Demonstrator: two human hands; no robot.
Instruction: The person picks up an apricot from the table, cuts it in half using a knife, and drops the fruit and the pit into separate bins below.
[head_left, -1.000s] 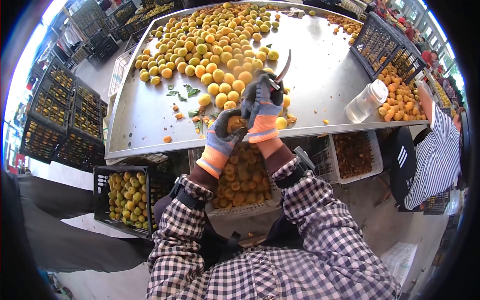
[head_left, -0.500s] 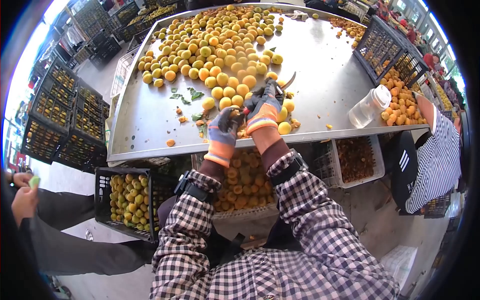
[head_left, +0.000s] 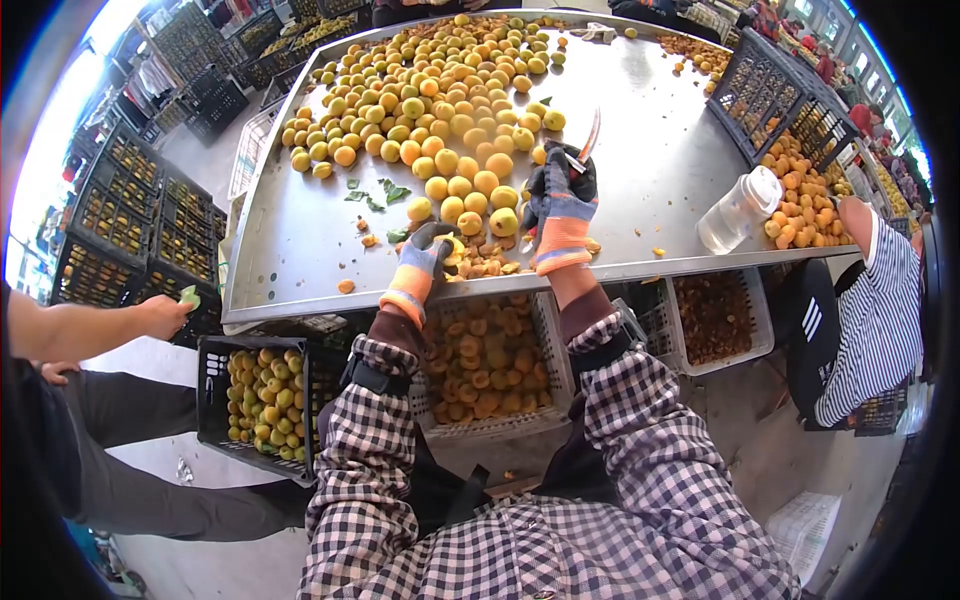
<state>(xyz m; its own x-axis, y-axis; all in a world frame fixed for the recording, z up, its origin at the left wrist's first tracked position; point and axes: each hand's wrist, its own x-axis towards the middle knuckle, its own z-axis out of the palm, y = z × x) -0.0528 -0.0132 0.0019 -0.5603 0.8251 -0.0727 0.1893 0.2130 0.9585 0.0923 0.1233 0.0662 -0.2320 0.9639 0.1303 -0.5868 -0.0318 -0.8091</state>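
My left hand [head_left: 422, 258], in a grey and orange glove, is closed on a yellow fruit piece [head_left: 455, 250] at the table's near edge. To the right, my right hand [head_left: 562, 200] grips a curved knife [head_left: 588, 140], its blade pointing up and away from me. Between the hands lie cut fruit pieces [head_left: 492, 266] and whole yellow-orange fruits [head_left: 503, 221]. A large heap of round fruits [head_left: 430, 110] covers the far left of the metal table [head_left: 640, 180]. Below the edge, a crate [head_left: 485, 370] holds fruit pieces.
A lidded plastic cup [head_left: 735, 215] stands at the right beside orange fruits [head_left: 800, 200] and a tipped black crate [head_left: 765, 90]. Below are a crate of scraps [head_left: 715, 320] and a black crate of fruit [head_left: 265, 400]. A person's arm [head_left: 90, 325] reaches in at the left.
My hands have moved apart, the left toward me and the right up and to the right with the knife. The other person's arm at the left has stretched out toward the table.
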